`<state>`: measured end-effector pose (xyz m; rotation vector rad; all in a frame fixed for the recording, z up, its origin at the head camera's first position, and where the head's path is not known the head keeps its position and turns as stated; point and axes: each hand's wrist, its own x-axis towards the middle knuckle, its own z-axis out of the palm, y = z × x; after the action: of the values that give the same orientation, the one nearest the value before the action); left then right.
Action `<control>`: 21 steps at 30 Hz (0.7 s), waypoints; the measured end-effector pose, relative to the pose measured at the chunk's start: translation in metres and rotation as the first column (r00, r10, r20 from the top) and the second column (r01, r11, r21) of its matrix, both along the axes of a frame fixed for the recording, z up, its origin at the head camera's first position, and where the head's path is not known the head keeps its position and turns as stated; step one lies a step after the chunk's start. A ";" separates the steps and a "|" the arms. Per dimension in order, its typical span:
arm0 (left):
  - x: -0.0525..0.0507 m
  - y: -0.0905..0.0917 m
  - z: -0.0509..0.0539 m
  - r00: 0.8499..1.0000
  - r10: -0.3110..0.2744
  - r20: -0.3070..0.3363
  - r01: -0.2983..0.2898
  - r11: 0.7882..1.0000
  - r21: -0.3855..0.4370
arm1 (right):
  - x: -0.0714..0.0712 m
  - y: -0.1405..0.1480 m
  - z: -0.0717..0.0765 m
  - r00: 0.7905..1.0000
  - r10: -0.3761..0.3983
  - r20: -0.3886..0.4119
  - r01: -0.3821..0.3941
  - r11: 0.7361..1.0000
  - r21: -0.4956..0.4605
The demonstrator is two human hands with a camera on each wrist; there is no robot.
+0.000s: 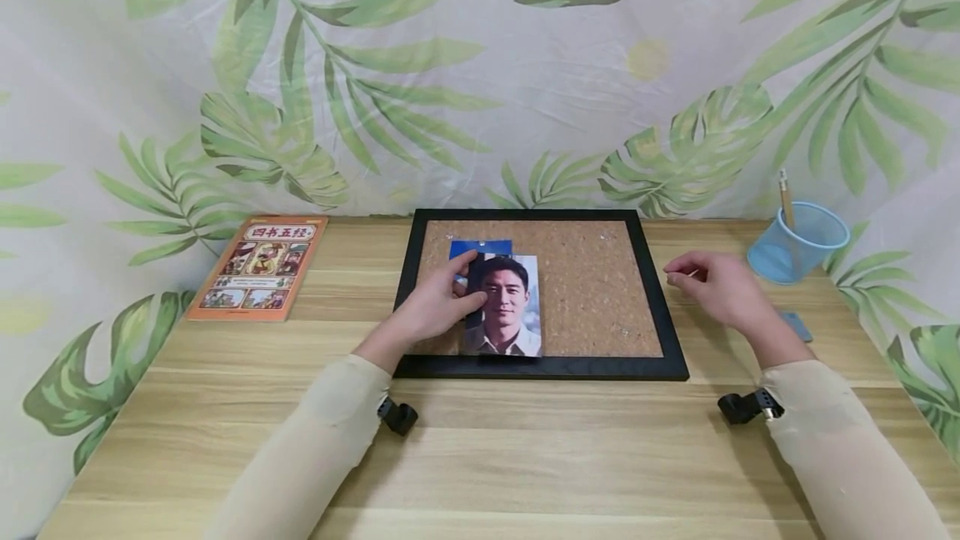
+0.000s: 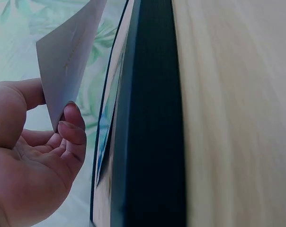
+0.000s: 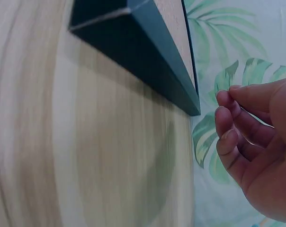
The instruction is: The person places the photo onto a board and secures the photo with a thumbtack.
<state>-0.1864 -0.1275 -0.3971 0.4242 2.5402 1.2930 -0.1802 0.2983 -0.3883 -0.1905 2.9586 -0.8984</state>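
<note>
My left hand (image 1: 442, 294) pinches the left edge of a portrait photo (image 1: 506, 315), tilted up above the corkboard (image 1: 585, 298). In the left wrist view the photo's pale back (image 2: 69, 61) faces the camera, away from the board's surface. Behind it, a blue picture (image 1: 483, 247) lies on the cork, a clear push pin near its top edge and its lower part hidden. Just off the board's right edge hovers my right hand (image 1: 716, 286), thumb tip meeting index fingertip (image 3: 222, 98). Whether something tiny sits between those tips cannot be made out.
Clear push pins (image 1: 624, 331) stick in the cork near its corners. An orange book (image 1: 258, 269) lies at left. At right stand a blue mesh pen cup (image 1: 798, 244) with a pencil (image 1: 786, 200), and a small blue-grey flat item (image 1: 797, 326) partly behind my right wrist.
</note>
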 end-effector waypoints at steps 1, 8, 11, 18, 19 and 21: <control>-0.001 0.005 0.000 1.000 -0.004 0.004 0.004 1.000 0.000 | -0.001 -0.002 0.000 1.000 0.002 0.000 -0.002 1.000 0.001; -0.014 0.038 0.001 1.000 -0.026 -0.001 0.026 1.000 -0.010 | -0.007 -0.018 0.004 1.000 0.021 0.002 -0.021 0.999 -0.036; -0.020 0.051 0.000 0.999 -0.034 0.002 0.034 0.998 -0.045 | -0.010 -0.025 0.004 0.999 0.035 0.015 -0.034 0.997 -0.072; -0.032 0.079 -0.004 0.998 -0.050 -0.033 0.045 0.989 -0.140 | -0.020 -0.043 0.003 0.998 0.034 0.059 -0.027 0.992 -0.124; -0.033 0.082 -0.003 0.998 -0.052 -0.034 0.047 0.989 -0.142 | -0.022 -0.045 0.003 0.997 0.031 0.066 -0.022 0.991 -0.133; -0.035 0.087 -0.004 0.998 -0.057 -0.038 0.051 0.987 -0.153 | -0.026 -0.050 0.002 0.997 0.032 0.075 -0.020 0.989 -0.148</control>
<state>-0.2216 -0.0403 -0.4006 0.4885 2.6199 1.0730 -0.2063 0.2484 -0.3865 -0.1939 2.8135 -1.0954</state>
